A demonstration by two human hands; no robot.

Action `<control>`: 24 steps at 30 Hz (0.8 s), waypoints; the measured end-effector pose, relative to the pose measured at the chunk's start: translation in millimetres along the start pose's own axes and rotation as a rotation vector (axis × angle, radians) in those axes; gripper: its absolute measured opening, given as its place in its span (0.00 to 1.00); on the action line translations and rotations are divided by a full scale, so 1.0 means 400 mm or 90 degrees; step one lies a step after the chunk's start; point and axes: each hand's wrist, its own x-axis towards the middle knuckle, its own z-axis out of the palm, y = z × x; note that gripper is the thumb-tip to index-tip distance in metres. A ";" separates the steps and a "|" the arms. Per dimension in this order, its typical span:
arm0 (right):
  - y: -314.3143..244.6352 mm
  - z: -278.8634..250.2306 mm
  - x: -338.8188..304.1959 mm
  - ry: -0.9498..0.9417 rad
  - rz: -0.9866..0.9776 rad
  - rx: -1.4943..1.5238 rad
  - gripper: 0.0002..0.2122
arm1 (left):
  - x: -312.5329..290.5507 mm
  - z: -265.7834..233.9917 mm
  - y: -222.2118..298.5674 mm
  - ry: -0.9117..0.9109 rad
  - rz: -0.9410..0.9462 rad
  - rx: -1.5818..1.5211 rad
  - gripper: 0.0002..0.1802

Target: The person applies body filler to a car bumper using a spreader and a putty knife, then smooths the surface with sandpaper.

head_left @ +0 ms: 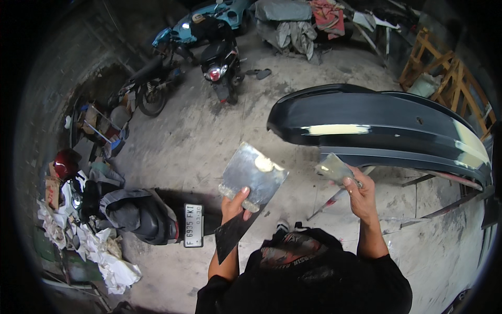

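My left hand (pixel 236 204) grips a flat grey putty board (pixel 250 175), thumb over its crusted near edge. A dollop of pale yellow putty (pixel 264 164) lies near the board's far right corner. Below the board hangs a dark pointed sheet (pixel 234 236); whether it is part of the board I cannot tell. In my right hand (pixel 362 194) a thin rectangular putty spreader (pixel 333 167) is held, with a little pale putty on its blade. Ahead and to the right is a dark car bumper (pixel 387 112) with pale filler patches (pixel 337 129). The spreader is apart from the board.
Metal stand legs (pixel 340 196) reach out under the bumper. A parked scooter (pixel 138 214) is close on the left, beside crumpled paper (pixel 104 256) and a red helmet (pixel 67 163). Another scooter (pixel 219 65) stands farther ahead. A wooden frame (pixel 439 68) leans at the far right.
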 end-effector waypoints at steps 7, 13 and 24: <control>-0.100 0.183 0.182 -0.068 -0.239 -0.500 0.25 | 0.196 -0.027 0.092 -0.066 -0.041 -0.003 0.19; -0.097 0.330 0.286 0.044 -0.222 -0.753 0.27 | 0.397 -0.037 0.171 -0.216 -0.052 0.058 0.18; -0.054 0.556 0.400 0.037 -0.008 -0.736 0.24 | 0.670 -0.084 0.230 -0.337 0.008 0.241 0.11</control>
